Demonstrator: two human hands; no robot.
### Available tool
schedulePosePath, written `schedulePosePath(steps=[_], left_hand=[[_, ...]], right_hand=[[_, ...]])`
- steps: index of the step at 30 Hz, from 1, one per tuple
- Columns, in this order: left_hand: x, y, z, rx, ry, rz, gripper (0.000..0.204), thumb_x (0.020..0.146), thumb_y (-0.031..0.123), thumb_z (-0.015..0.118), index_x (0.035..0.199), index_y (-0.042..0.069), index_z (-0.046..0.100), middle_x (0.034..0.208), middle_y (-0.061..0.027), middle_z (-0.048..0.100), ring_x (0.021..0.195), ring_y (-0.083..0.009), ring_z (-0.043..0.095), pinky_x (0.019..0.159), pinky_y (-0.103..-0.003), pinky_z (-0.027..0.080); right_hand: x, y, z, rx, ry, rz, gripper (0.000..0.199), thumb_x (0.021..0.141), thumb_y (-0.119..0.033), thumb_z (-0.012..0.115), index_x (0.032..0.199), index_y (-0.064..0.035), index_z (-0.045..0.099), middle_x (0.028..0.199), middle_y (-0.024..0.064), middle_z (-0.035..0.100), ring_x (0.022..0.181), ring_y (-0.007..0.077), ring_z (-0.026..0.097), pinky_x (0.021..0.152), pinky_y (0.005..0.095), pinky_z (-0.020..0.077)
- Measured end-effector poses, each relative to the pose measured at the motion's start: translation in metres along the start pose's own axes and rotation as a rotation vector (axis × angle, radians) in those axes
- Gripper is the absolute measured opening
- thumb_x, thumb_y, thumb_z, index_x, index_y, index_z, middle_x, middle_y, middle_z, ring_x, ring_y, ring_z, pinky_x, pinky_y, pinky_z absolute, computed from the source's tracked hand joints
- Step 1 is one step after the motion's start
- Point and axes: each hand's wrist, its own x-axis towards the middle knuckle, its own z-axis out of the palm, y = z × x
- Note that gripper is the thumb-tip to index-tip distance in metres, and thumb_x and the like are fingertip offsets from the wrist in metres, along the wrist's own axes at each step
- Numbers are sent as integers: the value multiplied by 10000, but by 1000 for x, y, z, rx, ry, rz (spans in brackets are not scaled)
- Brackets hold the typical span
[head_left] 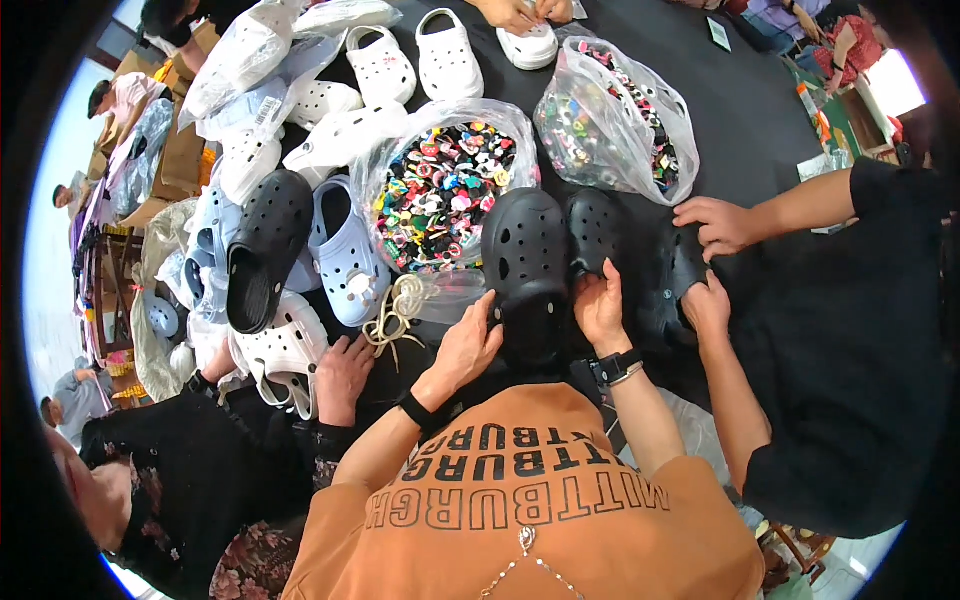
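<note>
In front of me is a black clog (526,245) with round holes in its upper, its toe pointing away. My left hand (468,342) grips it by the left side near the strap, fingers and thumb closed. On its right side my right hand (600,308) rests against it, thumb stretched upward and the fingertips partly hidden. A second black clog (592,232) lies just beyond that hand. Past the first clog sits a clear plastic bag (520,120) full of small coloured shoe charms (445,195).
Another bag of charms (580,130) stands behind. To the left are white clogs (450,55), light blue clogs (348,255), a black clog (270,250) and a coiled cream cord (402,305). Neighbours' hands work on both sides; the right one holds a black clog (660,300).
</note>
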Motion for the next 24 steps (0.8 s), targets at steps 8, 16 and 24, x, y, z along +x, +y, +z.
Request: schedulePosePath(steps=[8,16,24], left_hand=[[3,-2,-3,-137,110,-45,395,839,214,499,1188,42,426,1015,-191,510,859,-320,552,752,-375,438],[38,-12,-27,-229,169,-50,395,800,145,550,1156,1,457,1066,-156,523,836,-233,570,733,-320,449],[36,22,-5,-18,63,-63,1031,614,386,732,1350,9,116,1282,-247,342,1132,-391,370,940,-430,320]], right_hand=[[-16,-11,12,52,-46,35,277,773,-233,574,1007,-88,546,960,18,577,885,161,520,850,286,385],[-26,-25,-1,47,-58,87,275,773,-167,569,1029,-71,538,989,36,580,919,172,525,874,299,389],[-22,-27,-1,19,5,129,307,793,-224,560,1054,-66,524,1008,34,564,925,176,512,860,301,388]])
